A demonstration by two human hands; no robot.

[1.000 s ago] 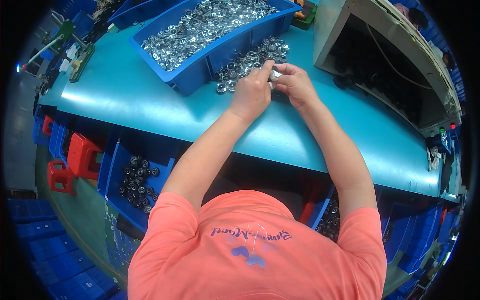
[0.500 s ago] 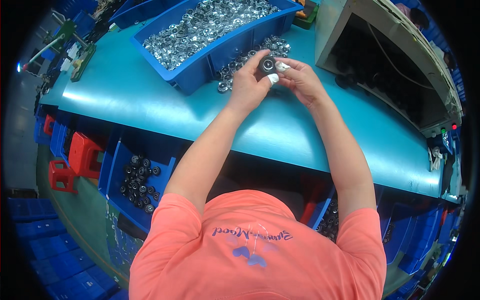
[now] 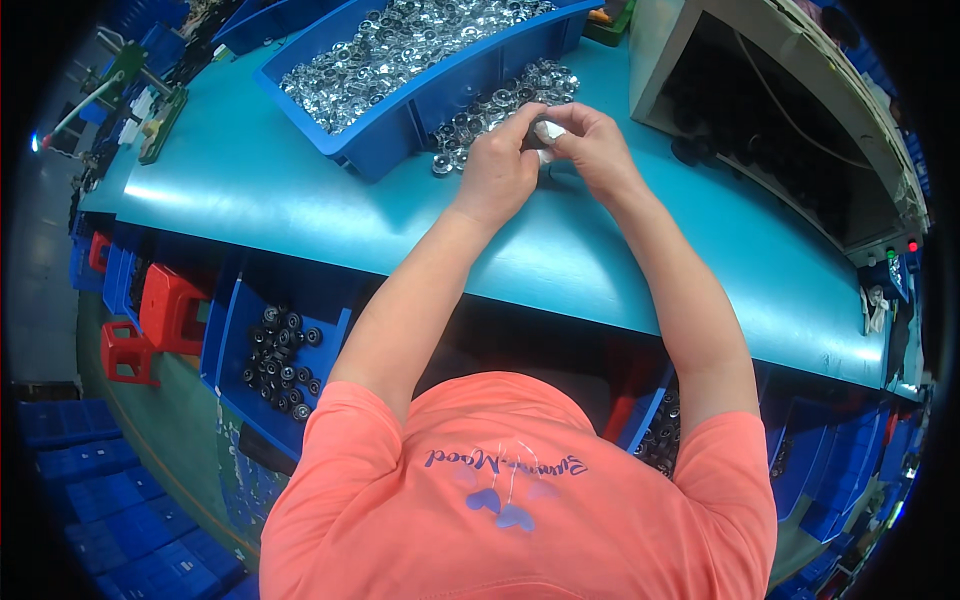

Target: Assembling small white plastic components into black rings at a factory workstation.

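A small black wheel [image 3: 531, 137] is pinched between my two hands above the teal table [image 3: 590, 260]. My left hand [image 3: 497, 170] closes its fingers round the wheel's left side. My right hand [image 3: 597, 152], with white wraps on the thumb and a finger, grips it from the right. Most of the wheel is hidden by the fingers. Just beyond and to the left of the hands lies a loose heap of shiny clear-and-silver round parts [image 3: 498, 105].
A blue bin [image 3: 375, 145] full of similar shiny parts stands behind the heap. At the right sits a pale box-shaped machine [image 3: 645, 95] with a dark opening. Below the table's front edge, a blue bin [image 3: 238, 345] holds black wheels; red stools [image 3: 172, 308] stand left.
The wheel has turned in my fingers: its round face showed before, and now it is mostly covered. My right hand has shifted a little, its fingers closing over the wheel.
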